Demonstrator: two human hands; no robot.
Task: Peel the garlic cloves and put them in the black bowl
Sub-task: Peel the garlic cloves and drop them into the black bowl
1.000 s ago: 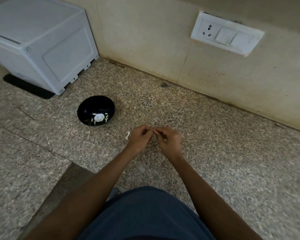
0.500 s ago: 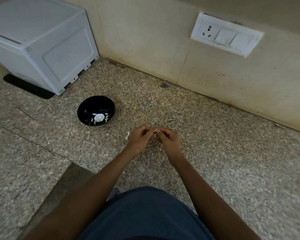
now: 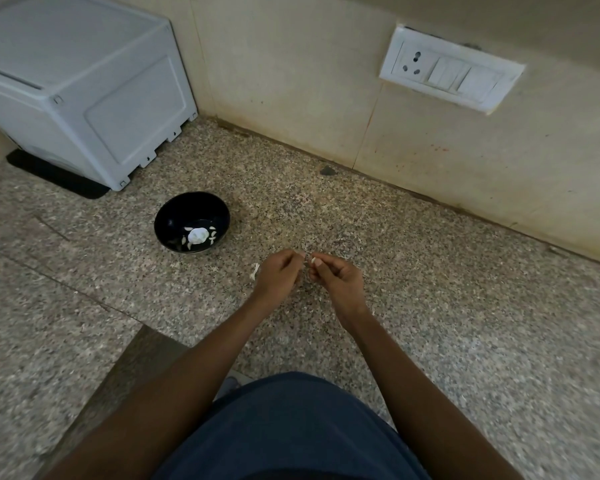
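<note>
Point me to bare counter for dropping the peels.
Free: counter right of the right hand, up to the wall below the switch plate. Also between black bowl and wall. Crowded: bowl, white box, peel scrap.

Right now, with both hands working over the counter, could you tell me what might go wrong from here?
1. The garlic clove is tiny, pinched at the right hand fingertips; it could slip onto the speckled counter and be hard to spot.
2. The black bowl sits to the left hand's far side, so a carried clove may drop short.
3. A loose peel scrap beside the left hand could get mixed in.
</note>
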